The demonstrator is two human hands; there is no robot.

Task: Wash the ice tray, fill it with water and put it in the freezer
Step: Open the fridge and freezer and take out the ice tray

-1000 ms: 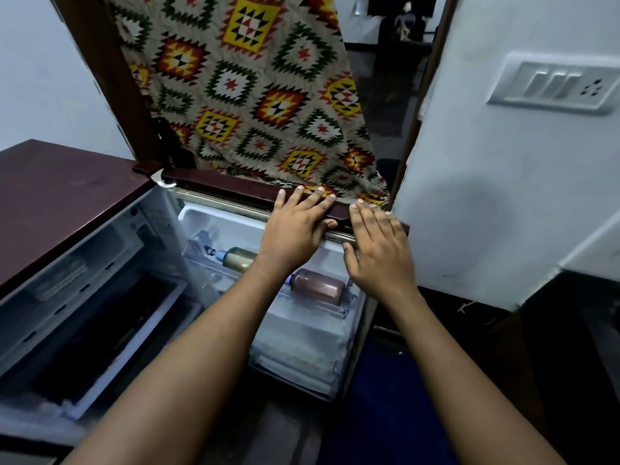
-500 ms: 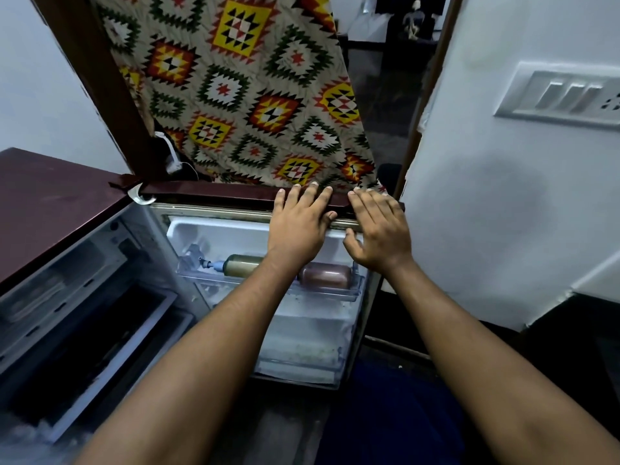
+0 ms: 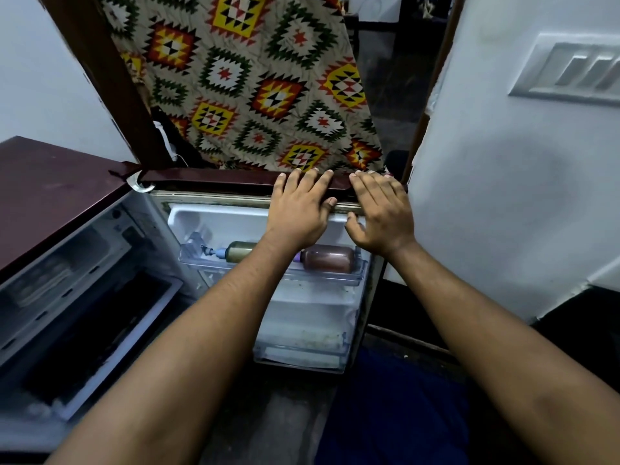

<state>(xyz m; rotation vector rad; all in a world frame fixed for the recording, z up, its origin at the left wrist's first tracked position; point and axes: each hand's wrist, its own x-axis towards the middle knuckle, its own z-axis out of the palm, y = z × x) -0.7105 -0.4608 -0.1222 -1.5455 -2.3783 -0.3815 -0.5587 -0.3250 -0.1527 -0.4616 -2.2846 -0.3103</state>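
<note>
The maroon fridge (image 3: pixel 50 182) stands open at the left. Its door (image 3: pixel 214 182) is swung out in front of me, with the white inner side facing me. My left hand (image 3: pixel 298 213) and my right hand (image 3: pixel 382 216) sit side by side on the door's top edge near its free end, fingers laid over the top and thumbs on the inner side. The freezer compartment (image 3: pixel 60 263) is at the top of the fridge interior, behind a translucent flap. I cannot make out an ice tray anywhere.
Two bottles, one greenish (image 3: pixel 238 251) and one brown (image 3: pixel 327 258), lie in the door's upper shelf. A patterned curtain (image 3: pixel 255 82) hangs in the doorway right behind the door. The white wall (image 3: pixel 503 196) with a switch panel (image 3: pixel 570 72) is close on the right.
The door's free end has swung away from me, toward the curtain, with both hands staying on its top edge. The fridge interior shows more from the front.
</note>
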